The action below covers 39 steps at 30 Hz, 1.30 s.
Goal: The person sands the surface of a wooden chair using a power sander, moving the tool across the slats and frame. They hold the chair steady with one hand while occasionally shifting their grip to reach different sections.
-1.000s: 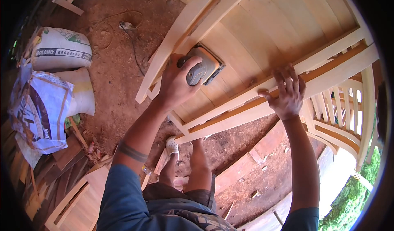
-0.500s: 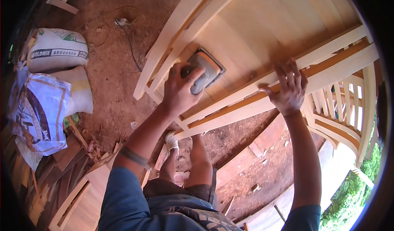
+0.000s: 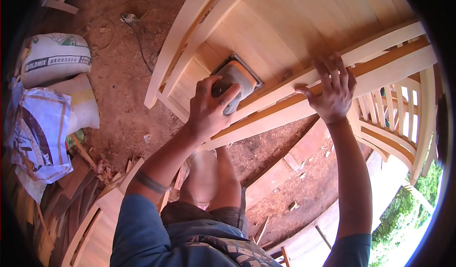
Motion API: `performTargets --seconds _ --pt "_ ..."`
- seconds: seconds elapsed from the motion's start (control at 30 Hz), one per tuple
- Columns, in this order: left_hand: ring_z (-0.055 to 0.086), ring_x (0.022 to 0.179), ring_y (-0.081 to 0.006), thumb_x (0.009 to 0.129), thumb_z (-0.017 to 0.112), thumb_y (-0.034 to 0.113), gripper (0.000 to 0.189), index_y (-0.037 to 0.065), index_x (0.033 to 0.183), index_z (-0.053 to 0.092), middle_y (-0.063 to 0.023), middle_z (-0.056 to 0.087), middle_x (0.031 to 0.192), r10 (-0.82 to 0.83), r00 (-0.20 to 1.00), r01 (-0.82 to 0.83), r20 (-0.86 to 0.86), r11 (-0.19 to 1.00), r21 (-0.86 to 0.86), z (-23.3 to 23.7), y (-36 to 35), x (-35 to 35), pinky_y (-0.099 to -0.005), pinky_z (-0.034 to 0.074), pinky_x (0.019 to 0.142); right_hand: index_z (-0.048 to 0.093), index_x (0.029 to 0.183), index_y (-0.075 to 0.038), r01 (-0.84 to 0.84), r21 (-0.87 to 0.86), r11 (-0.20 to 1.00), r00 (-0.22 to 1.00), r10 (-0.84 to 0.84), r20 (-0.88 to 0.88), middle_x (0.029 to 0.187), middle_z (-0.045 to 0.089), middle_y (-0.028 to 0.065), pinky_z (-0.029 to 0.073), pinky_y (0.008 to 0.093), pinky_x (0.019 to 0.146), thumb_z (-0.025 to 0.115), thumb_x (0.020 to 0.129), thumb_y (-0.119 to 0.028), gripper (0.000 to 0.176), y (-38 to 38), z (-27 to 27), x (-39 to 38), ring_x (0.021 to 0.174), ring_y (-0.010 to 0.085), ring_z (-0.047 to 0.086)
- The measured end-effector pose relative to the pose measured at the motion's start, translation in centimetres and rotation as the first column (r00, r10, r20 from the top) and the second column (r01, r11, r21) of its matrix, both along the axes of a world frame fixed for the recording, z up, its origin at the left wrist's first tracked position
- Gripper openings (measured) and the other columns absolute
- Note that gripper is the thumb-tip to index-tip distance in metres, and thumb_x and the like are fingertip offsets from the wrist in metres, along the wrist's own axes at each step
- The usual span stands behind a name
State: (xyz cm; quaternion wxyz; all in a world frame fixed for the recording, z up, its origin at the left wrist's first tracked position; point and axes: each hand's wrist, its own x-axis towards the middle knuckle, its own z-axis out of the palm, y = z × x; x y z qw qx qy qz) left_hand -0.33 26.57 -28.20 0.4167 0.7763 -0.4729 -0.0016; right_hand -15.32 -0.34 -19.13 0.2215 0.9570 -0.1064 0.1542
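Note:
My left hand is wrapped round a grey and orange sander, whose square pad lies flat on the planked wooden panel. The sander sits near the panel's lower end, just above the long pale rail. Farther right, my right hand rests on the rails along the panel's near edge, fingers spread and holding nothing. Its fingertips reach over the upper rail, and its thumb points left along the wood.
Stacked sacks and a blue-white sack lie at the left, above scrap wood. A cord runs over the dirt floor. A slatted wooden frame stands at the right. My legs are below the panel.
The sander and my left hand have shifted slightly right along the panel, closer to the near rail. My right hand stays on the rails. The whole view has shifted a little.

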Motion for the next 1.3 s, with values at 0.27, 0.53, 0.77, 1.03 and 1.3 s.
performTargets --seconds 0.27,0.53,0.77,1.03,1.3 --pt "0.06 0.103 -0.0381 0.064 0.085 0.004 0.07 0.021 0.127 0.06 -0.0179 0.052 0.12 0.011 1.0 -0.012 -0.014 0.998 -0.057 0.1 -0.6 -0.5 -0.0465 0.055 0.083 0.067 0.118 -0.019 -0.017 0.011 1.0 1.0 0.017 0.022 0.127 0.061 -0.0034 0.039 0.0476 0.102 0.048 0.086 -0.079 0.071 0.0 0.0 0.1 0.134 0.0213 0.05" --pt "0.057 0.113 -0.0376 0.062 0.087 0.008 0.07 0.023 0.126 0.062 -0.0165 0.05 0.127 0.012 1.0 -0.011 -0.018 0.999 0.034 1.8 -1.6 -2.0 -0.0471 0.058 0.084 0.066 0.118 -0.019 -0.015 0.014 1.0 1.0 0.015 0.011 0.129 0.06 -0.0024 0.039 0.0489 0.102 0.047 0.087 -0.079 0.07 -0.2 -0.1 0.0 0.134 0.021 0.049" --pt "0.056 0.103 -0.0407 0.059 0.084 0.003 0.068 0.027 0.118 0.061 -0.0178 0.046 0.13 -0.007 1.0 0.006 0.004 0.995 0.102 1.4 -1.1 -1.9 -0.0462 0.061 0.069 0.066 0.119 -0.02 -0.007 0.002 1.0 1.0 0.007 0.016 0.129 0.06 -0.0038 0.039 0.048 0.103 0.047 0.086 -0.08 0.071 -0.2 -0.2 -0.1 0.134 0.0199 0.049" --pt "0.058 0.11 -0.0391 0.065 0.085 0.007 0.064 0.021 0.123 0.063 -0.0182 0.051 0.125 0.02 1.0 -0.018 -0.009 0.985 0.17 -3.6 4.4 -2.9 -0.0464 0.059 0.082 0.067 0.12 -0.022 0.005 -0.008 1.0 1.0 -0.005 0.006 0.128 0.061 -0.006 0.036 0.046 0.106 0.048 0.084 -0.082 0.073 0.1 0.0 0.1 0.135 0.0189 0.049" --pt "0.058 0.103 -0.0387 0.062 0.084 0.005 0.066 0.026 0.12 0.063 -0.0176 0.051 0.124 0.033 0.999 -0.032 -0.004 0.995 0.099 -2.3 2.5 -2.6 -0.0444 0.059 0.072 0.066 0.121 -0.022 0.005 -0.03 1.0 1.0 -0.006 -0.01 0.126 0.062 -0.0036 0.039 0.0478 0.104 0.049 0.083 -0.083 0.074 -0.1 -0.2 0.0 0.135 0.0199 0.049"
